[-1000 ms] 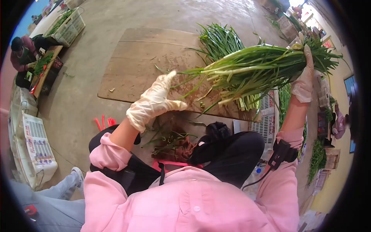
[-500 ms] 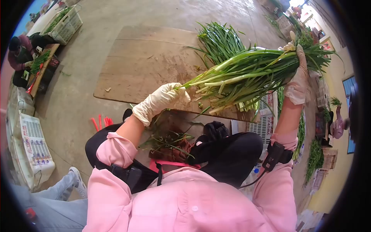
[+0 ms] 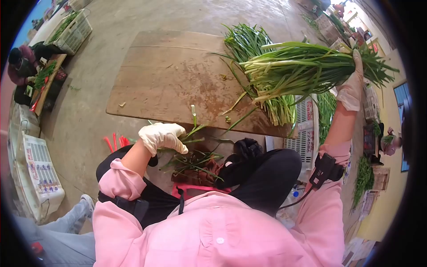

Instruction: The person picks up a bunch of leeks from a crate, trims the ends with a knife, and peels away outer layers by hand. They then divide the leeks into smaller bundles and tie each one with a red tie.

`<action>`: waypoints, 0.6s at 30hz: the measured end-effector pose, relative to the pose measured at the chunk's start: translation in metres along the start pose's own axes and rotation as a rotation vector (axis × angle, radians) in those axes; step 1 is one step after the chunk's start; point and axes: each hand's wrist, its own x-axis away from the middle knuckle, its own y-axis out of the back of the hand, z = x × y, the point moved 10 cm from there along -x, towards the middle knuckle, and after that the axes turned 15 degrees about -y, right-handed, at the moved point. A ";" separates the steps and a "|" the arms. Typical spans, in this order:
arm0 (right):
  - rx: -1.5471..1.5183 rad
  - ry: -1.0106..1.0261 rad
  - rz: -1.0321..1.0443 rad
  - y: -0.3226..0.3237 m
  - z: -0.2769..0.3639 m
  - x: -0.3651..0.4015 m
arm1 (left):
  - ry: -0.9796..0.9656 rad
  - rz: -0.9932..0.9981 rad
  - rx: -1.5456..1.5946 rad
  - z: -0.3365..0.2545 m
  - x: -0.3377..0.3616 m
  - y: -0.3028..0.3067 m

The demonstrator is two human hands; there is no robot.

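Note:
My gloved right hand [image 3: 352, 86] grips a large bunch of garlic chives [image 3: 302, 66] near its leafy end. The bunch is raised over the right side of a wooden board [image 3: 164, 75], pale stem ends pointing left. Lower down, past the board's near edge, my gloved left hand [image 3: 163, 137] is closed on a few loose chive leaves [image 3: 194, 130], which stick out from its fingertips. Under the held bunch, more chives [image 3: 280, 110] lie on the board, and their dark green tops [image 3: 244, 40] reach its far edge.
Below the board, trimmed leaves [image 3: 195, 164] lie in a reddish-brown container between my legs. A white crate [image 3: 304, 133] stands right of the board. Red strips [image 3: 118, 141] are at left. Another person [image 3: 22, 66] works at a bench, and a person's leg [image 3: 66, 218] is close on my left.
My left hand has moved from the stem ends down and left, taking a few leaves away from the bunch. My right hand has shifted slightly right with the bunch.

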 end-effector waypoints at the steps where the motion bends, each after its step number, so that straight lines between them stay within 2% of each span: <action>1: 0.005 -0.066 0.000 0.005 -0.007 -0.009 | -0.025 -0.046 -0.029 -0.006 0.002 0.009; 2: -0.011 -0.064 -0.004 0.000 -0.009 -0.005 | -0.049 -0.094 -0.060 -0.009 0.005 0.019; 4: -0.041 -0.060 -0.012 -0.031 -0.020 0.015 | -0.119 -0.132 0.268 -0.022 0.011 0.041; 5: 0.064 0.036 -0.049 -0.049 -0.018 0.027 | -0.100 -0.197 0.385 -0.034 0.017 0.062; 6: 0.056 0.016 0.007 -0.066 -0.027 0.032 | -0.130 -0.419 0.490 -0.017 0.011 0.078; 7: 0.048 -0.004 0.065 -0.083 -0.035 0.036 | -0.281 -0.583 0.779 -0.032 0.010 0.096; 8: 0.038 -0.024 0.124 -0.099 -0.043 0.040 | -0.521 -0.587 0.871 -0.053 0.005 0.118; 9: 0.108 -0.010 0.143 -0.118 -0.050 0.049 | -0.553 -0.696 0.779 -0.069 0.014 0.141; 11: 0.190 0.046 0.234 -0.137 -0.061 0.049 | -0.761 -0.853 0.650 -0.098 0.025 0.175; 14: 0.381 0.342 0.309 -0.177 -0.062 0.068 | -0.875 -1.001 0.403 -0.130 0.038 0.201; 15: 0.574 0.570 0.332 -0.196 -0.059 0.087 | -0.803 -0.986 0.386 -0.129 0.037 0.204; 17: 0.961 1.033 0.363 -0.231 -0.070 0.131 | -0.851 -1.004 0.450 -0.125 0.027 0.204; 18: 0.825 0.745 0.541 -0.235 -0.088 0.123 | -0.876 -1.013 0.483 -0.121 0.020 0.202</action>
